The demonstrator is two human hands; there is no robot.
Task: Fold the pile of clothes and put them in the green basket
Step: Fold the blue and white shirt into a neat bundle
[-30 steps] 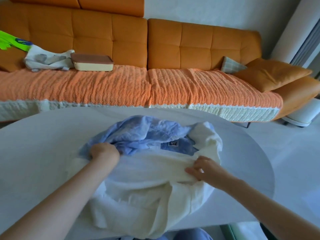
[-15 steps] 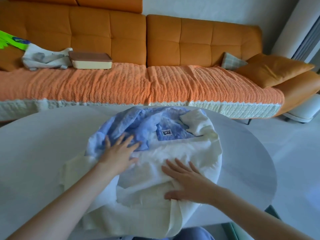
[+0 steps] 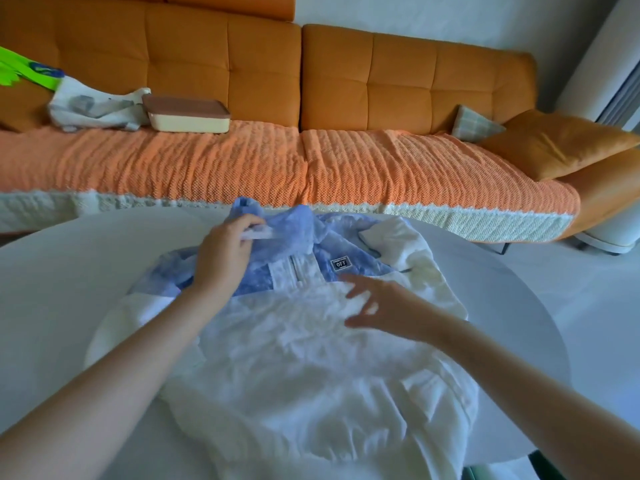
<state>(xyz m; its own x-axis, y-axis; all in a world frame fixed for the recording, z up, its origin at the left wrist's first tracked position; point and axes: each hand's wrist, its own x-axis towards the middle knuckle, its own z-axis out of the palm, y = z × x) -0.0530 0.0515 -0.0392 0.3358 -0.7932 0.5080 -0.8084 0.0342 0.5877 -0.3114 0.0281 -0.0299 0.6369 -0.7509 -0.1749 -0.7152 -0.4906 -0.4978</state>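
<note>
Both hands lay flat on the clothes a moment ago. Now the left hand (image 3: 225,261) has gone up to the far side of the pile and grabbed the blue top (image 3: 298,230). Its fingers and thumb are curled tight round a bunched fold of the blue cloth, and that fold is lifted a little off the pile.

The right hand (image 3: 384,306) has moved too, up toward the small dark label (image 3: 340,264) that says OFF. Its fingers are spread wide and straight, and it holds nothing. It looks blurry, so I cannot tell if the fingertips touch the cloth or float just over it.

The white top (image 3: 311,368) lies crumpled on the near part of the round pale table (image 3: 52,299), and some of it hangs over the near edge. The blue top sits on the far part, and the white one covers its near edge.

Behind the table is a long orange sofa (image 3: 398,81). On its seat, at the left, a cream box with a brown lid (image 3: 187,114) sits beside a white bag (image 3: 93,105). An orange pillow (image 3: 557,143) rests at the right end.
</note>
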